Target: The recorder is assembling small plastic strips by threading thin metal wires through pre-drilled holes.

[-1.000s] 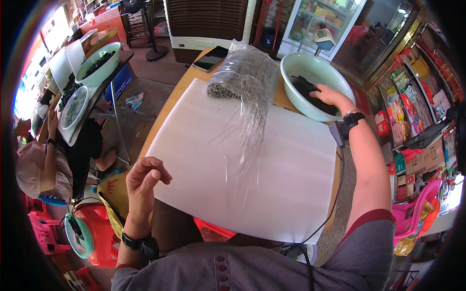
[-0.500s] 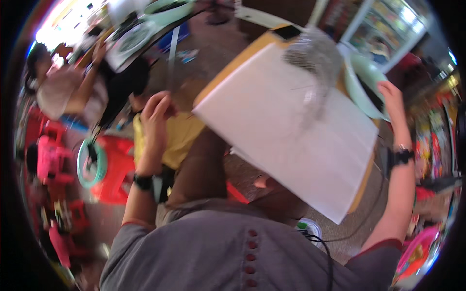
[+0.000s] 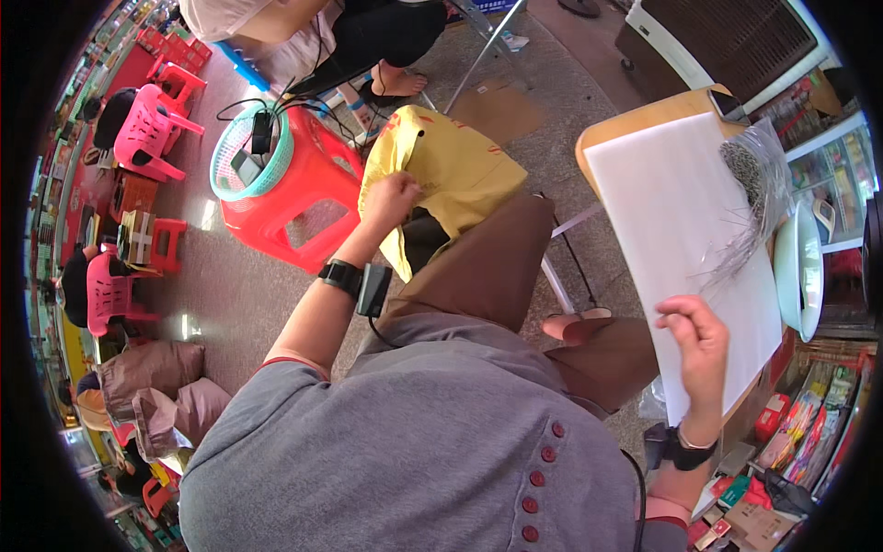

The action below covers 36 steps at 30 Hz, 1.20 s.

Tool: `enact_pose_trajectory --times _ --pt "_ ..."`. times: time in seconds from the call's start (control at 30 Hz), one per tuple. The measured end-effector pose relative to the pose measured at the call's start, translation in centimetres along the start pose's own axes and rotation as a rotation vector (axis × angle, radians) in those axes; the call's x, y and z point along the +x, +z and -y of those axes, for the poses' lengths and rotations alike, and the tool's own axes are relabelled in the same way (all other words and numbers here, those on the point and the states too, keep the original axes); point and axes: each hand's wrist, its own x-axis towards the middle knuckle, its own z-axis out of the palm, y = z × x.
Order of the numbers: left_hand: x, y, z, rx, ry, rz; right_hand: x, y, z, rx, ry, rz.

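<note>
My left hand (image 3: 391, 200) is closed on the edge of a yellow bag (image 3: 474, 175) that lies by my left thigh. My right hand (image 3: 697, 339) hangs over the near part of a white board (image 3: 667, 221), its fingers curled inward; whatever they may hold does not show. Beyond that hand, a bundle of thin metal wires (image 3: 747, 175) in clear plastic lies on the board, loose ends fanning toward me. A pale green bowl (image 3: 798, 271) stands at the board's right edge, its inside mostly turned from view.
A red stool (image 3: 308, 198) carries a mint basket (image 3: 223, 166) with cables and a device. Another person's bare foot (image 3: 398, 81) rests beyond the bag. A black phone (image 3: 727, 106) lies at the board's far corner. Pink chairs (image 3: 143, 133) stand at left.
The view has swung left, so the board appears farther right. My left hand has come down onto the yellow bag. My right hand has left the bowl's rim and is over the board.
</note>
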Motion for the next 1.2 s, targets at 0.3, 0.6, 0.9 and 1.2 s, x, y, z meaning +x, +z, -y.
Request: enact_pose_trajectory --times 0.3,0.6,0.9,1.2 --pt "1.3 -0.1 -0.2 0.454 -0.186 0.408 3.5 10.6 -2.8 0.29 0.302 0.371" --pt "4.0 3.3 0.6 0.487 0.09 0.139 6.7 15.5 -7.2 0.224 0.151 0.404" --pt "8.1 5.5 -12.1 -0.083 0.744 0.005 12.4 19.3 -6.6 0.224 -0.109 0.115" --pt "2.6 2.6 -11.1 -0.407 0.63 0.044 18.8 22.7 -12.4 0.206 0.076 -0.047"
